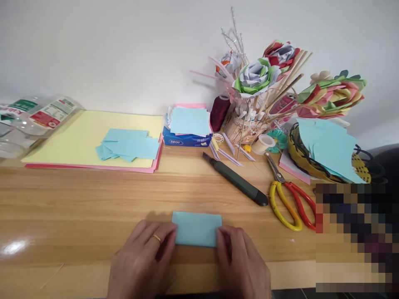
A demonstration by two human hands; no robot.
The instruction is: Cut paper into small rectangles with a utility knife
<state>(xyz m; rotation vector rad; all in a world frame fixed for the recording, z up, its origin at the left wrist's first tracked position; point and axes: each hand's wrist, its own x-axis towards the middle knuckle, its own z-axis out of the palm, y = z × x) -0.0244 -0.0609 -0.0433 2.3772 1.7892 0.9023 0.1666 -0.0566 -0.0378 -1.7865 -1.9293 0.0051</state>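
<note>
Left hand [143,253] and right hand [245,257] each have thumb and fingers drawn narrow, pinching a small blue paper [197,229] by its left and right edges. It lies at the near middle of the table [102,211], one long side facing the person. How firmly the thumbs press, and whether the paper is one layer or folded, I can't tell for sure, as the fingers cover both ends.

The likeliest trouble, I'd judge, is skew: if one hand pulls or presses harder than the other, the paper could twist, and any crease would run off true. Squeezing the ends inward might make the middle bow up; tugging outward could tear an edge.

Farther off, the knife [240,180] and the scissors [282,195] lie to the right, the scissors' handles nearest the right hand. A wide sweep that way could knock them. At the far left, loose blue slips [129,145] lie in an untidy heap on yellow paper [73,135]; a brushing sleeve or a draught might scatter them. Blue sheets [330,145] hanging over the basket's [301,160] near rim could slide off if bumped.
</note>
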